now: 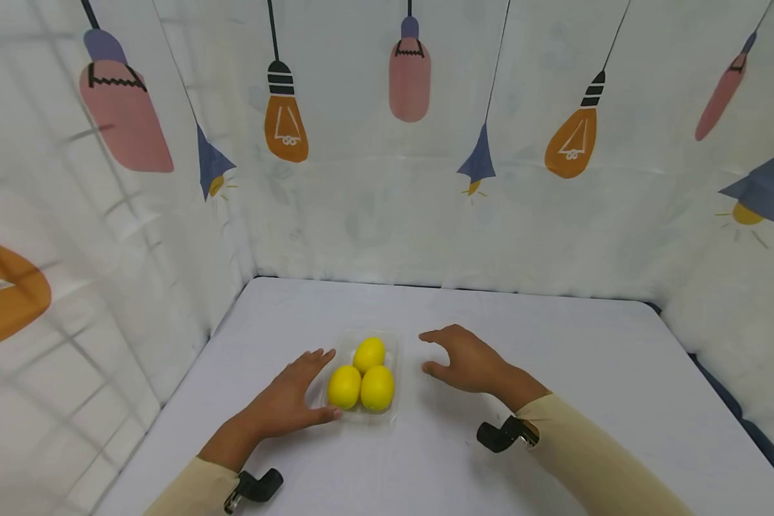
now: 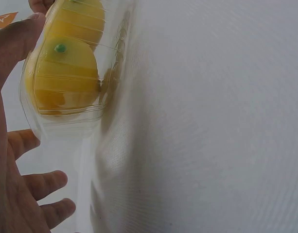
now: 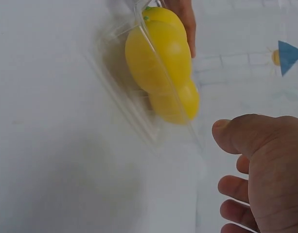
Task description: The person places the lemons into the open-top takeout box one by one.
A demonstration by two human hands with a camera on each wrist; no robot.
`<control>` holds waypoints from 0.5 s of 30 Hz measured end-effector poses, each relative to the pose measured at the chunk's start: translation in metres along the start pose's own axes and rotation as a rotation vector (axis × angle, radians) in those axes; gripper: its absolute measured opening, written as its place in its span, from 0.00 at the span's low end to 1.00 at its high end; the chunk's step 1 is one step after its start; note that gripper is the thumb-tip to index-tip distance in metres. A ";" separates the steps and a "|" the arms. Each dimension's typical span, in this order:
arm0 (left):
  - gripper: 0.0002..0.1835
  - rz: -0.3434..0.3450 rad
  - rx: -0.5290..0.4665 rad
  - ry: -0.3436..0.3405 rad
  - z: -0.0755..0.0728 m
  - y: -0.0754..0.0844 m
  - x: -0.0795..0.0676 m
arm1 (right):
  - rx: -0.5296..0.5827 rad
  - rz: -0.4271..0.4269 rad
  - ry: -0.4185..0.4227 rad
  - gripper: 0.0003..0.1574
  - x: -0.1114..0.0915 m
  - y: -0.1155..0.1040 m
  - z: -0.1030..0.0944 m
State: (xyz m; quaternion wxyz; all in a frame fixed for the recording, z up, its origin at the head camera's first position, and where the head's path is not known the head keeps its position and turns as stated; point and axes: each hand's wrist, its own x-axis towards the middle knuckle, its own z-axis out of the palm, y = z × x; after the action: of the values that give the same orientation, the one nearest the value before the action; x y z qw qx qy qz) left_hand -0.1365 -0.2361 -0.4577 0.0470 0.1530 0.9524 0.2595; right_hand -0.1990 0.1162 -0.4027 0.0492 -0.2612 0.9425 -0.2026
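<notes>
A clear plastic box (image 1: 347,347) lies on the white table with 3 smooth yellow lemon-like fruits (image 1: 377,388) in it, one behind two. Green stem marks show on the fruits in both wrist views. At the box's left side is my left hand (image 1: 290,398), thumb and fingers spread apart. Its thumb reaches the near left corner; whether it touches the plastic I cannot tell. My right hand (image 1: 474,362) hovers to the right of the box, apart from it, holding nothing, with thumb and fingers parted toward the fruits.
The table (image 1: 555,337) has a white cover. White cloth walls (image 1: 361,208) printed with hanging lamps and bulbs stand behind it and at both sides. A dark wrist camera (image 1: 508,433) sits on each wrist, over beige sleeves.
</notes>
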 end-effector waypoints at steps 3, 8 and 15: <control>0.58 0.004 0.003 0.003 0.000 -0.001 0.000 | -0.006 0.019 0.009 0.36 -0.006 0.005 -0.002; 0.58 0.017 0.011 0.014 0.001 -0.001 0.000 | -0.002 0.045 0.018 0.37 -0.017 0.013 -0.005; 0.57 0.015 0.016 0.017 0.002 -0.002 0.000 | 0.011 0.053 0.022 0.37 -0.029 0.019 -0.005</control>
State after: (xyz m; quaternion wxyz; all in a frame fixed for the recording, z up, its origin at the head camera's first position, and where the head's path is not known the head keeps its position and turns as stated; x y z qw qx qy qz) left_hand -0.1368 -0.2369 -0.4605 0.0356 0.1585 0.9536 0.2534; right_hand -0.1846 0.1476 -0.4066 0.0457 -0.2334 0.9485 -0.2094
